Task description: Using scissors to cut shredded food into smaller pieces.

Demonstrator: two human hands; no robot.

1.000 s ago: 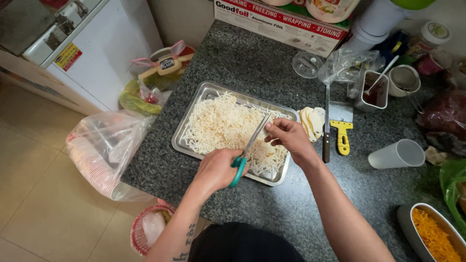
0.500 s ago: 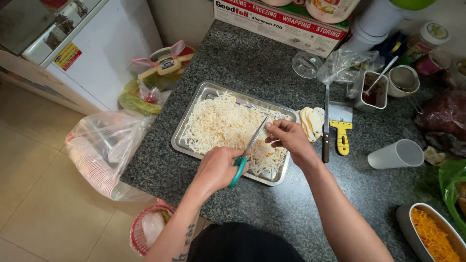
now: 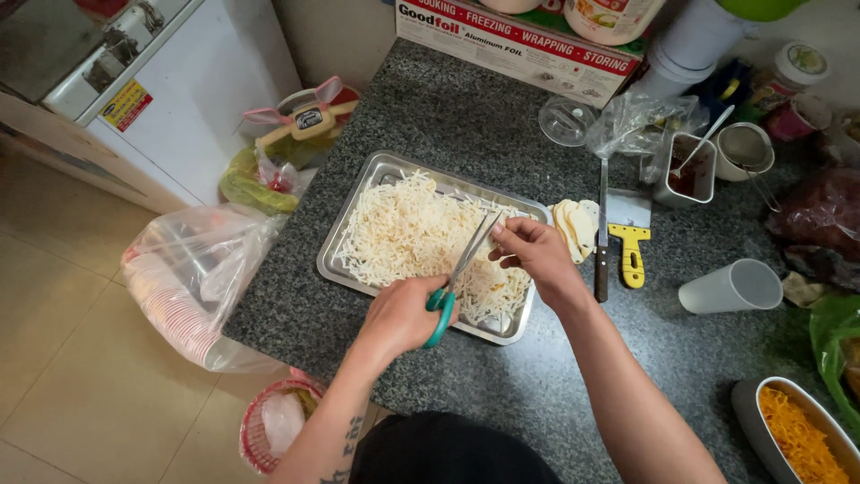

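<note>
A metal tray on the dark stone counter holds a heap of thin white strips. My left hand grips green-handled scissors whose blades point up and right over the tray. My right hand pinches a pale flat piece at the blade tips, above the tray's right part. A small stack of pale round wrappers lies just right of the tray.
A knife and a yellow-handled scraper lie right of the wrappers. A white cup lies on its side. A bowl of orange shreds sits at the lower right. A foil box stands at the back. Bags hang off the counter's left edge.
Both hands stay over the tray's right part; the scissors and the right hand have shifted only slightly.
</note>
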